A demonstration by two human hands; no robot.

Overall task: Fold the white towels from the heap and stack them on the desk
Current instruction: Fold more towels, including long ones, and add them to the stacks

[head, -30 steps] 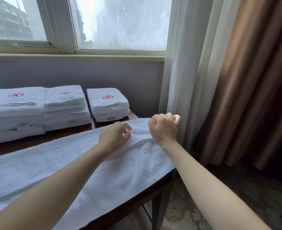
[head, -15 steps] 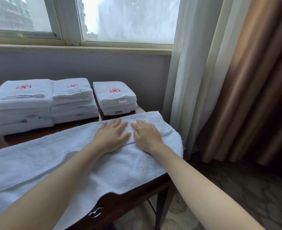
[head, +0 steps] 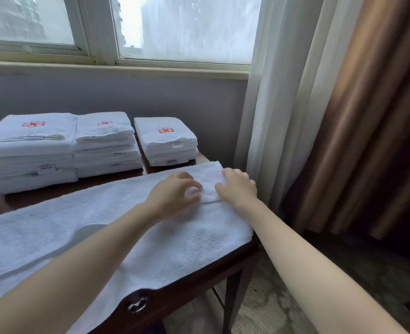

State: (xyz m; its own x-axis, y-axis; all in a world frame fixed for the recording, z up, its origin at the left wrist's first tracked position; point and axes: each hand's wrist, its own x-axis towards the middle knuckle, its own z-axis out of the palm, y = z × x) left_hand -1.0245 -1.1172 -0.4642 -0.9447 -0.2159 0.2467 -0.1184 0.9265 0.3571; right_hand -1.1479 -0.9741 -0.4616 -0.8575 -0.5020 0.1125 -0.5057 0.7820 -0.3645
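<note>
A long white towel (head: 117, 227) lies spread lengthwise over the dark wooden desk (head: 194, 289), its right end at the desk's right edge. My left hand (head: 175, 192) sits on that right end with its fingers curled into the cloth, slightly blurred. Beside it, my right hand (head: 239, 186) curls its fingers round the towel's far right corner. A short crease runs between the two hands. Three stacks of folded white towels with red emblems stand at the back: a wide left stack (head: 30, 153), a middle stack (head: 106, 145) and a lower right stack (head: 169, 142).
A window and sill run along the wall behind the desk. A white sheer curtain (head: 271, 97) and a brown curtain (head: 367, 121) hang just right of the desk. A metal drawer pull (head: 136, 306) shows on the desk's front. Patterned floor lies at lower right.
Half a second ago both hands pressed flat on the towel's right end; now they have shifted further right and their fingers are curled into the cloth. The towel lies smoother than before.
</note>
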